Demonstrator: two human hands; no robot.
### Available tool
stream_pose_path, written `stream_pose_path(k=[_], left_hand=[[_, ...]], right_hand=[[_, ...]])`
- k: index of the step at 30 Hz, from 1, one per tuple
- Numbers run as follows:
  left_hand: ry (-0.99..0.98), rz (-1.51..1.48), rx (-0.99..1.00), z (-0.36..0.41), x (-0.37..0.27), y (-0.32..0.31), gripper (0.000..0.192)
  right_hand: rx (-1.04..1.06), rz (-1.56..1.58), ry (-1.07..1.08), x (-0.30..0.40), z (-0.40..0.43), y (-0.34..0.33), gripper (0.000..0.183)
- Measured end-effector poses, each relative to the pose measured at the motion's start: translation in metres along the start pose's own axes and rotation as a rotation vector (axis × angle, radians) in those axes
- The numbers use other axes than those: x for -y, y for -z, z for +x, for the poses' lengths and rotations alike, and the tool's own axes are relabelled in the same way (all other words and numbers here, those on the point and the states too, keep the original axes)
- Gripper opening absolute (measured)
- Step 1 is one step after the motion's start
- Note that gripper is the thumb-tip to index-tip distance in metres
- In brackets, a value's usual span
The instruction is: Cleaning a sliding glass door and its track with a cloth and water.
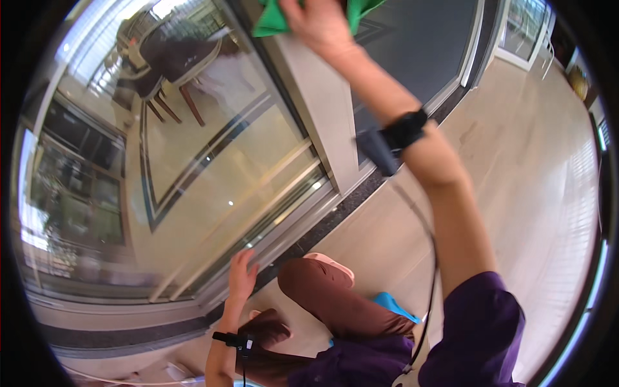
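At the top edge my right hand presses on a green cloth against the pale door frame. Part of the cloth and the fingertips lie beyond the picture's edge. Low and to the left, my left hand holds nothing, its fingers apart. It is beside the bottom rail of a glass door; whether the fingertips touch the rail I cannot tell. Through the glass, chairs and a tiled floor with a dark border show, mixed with reflections.
A dark door panel stands right of the frame. A black stone sill runs below. Beside my bent leg lies a blue object, partly hidden. Cables run from both wrist straps. Tiled floor stretches right towards a white-framed door.
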State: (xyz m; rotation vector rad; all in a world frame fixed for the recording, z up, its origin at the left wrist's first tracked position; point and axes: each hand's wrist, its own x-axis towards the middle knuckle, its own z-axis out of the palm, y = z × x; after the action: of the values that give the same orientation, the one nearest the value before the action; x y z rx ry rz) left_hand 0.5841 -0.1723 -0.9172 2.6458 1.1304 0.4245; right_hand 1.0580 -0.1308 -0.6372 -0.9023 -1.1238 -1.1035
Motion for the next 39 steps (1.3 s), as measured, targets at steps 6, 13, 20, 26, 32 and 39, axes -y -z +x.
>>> stream_pose_path(k=[6, 13, 20, 26, 32, 39], left_hand=[[-0.404, 0.239, -0.591, 0.202, -0.175, 0.116, 0.057], [-0.568, 0.232, -0.932, 0.343, -0.272, 0.063, 0.078], [-0.651, 0.324, -1.054, 0.368, -0.255, 0.072, 0.072], [-0.610, 0.263, -1.134, 0.359, -0.246, 0.085, 0.066], [-0.548, 0.234, -1.120, 0.357, -0.244, 0.082, 0.067], [-0.439, -0.048, -0.937, 0.304, -0.252, 0.086, 0.069]], right_hand=[[-0.109, -0.164, -0.577, 0.028, -0.123, -0.015, 0.038], [-0.206, -0.335, -1.380, 0.059, -0.321, 0.010, 0.045], [-0.174, -0.578, -1.828, 0.051, -0.495, 0.041, 0.045], [-0.142, -0.209, -2.556, 0.056, -0.559, 0.067, 0.058], [0.105, 0.556, -2.679, 0.091, -0.464, 0.065, 0.042], [0.615, -0.154, -1.260, 0.069, -0.244, 0.083, 0.056]])
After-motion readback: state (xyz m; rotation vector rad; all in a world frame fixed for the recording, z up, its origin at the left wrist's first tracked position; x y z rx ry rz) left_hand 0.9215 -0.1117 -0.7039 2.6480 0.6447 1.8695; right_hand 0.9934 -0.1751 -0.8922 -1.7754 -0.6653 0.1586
